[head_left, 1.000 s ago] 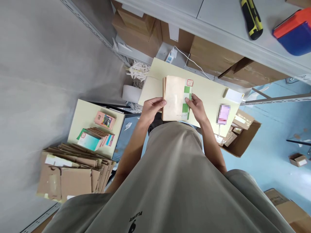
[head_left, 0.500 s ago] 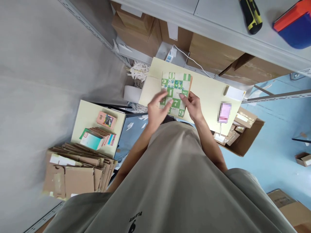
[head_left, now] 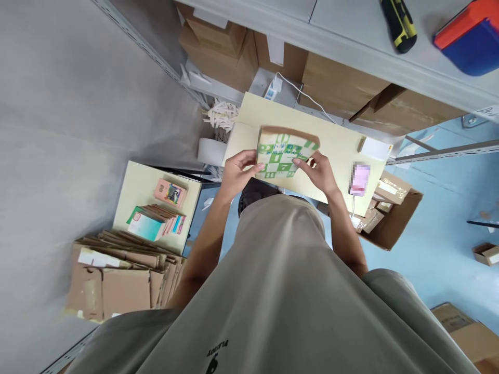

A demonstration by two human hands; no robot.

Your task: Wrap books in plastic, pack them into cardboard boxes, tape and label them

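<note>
A paperback book (head_left: 278, 153) with a green-and-white checkered cover and blue Chinese characters is held in front of me over the pale yellow table (head_left: 331, 150). My left hand (head_left: 239, 174) grips its left edge, thumb on the cover. At the right edge, my right hand (head_left: 320, 171) pinches it between thumb and fingers. The book is tilted, so its brownish top page edge shows, and its upper right corner looks curved. The fingers behind the book are hidden.
A phone (head_left: 359, 179) on a cable and a white box (head_left: 375, 148) lie on the table's right. Books (head_left: 146, 226) sit on a side table by flattened cardboard (head_left: 125, 285). A cutter (head_left: 399, 26) rests on the shelf above; an open carton (head_left: 401, 218) stands right.
The book has tipped so its top edge now shows and its cover looks foreshortened. My hands have moved apart to its two sides; the left hand shifted left, the right slightly right.
</note>
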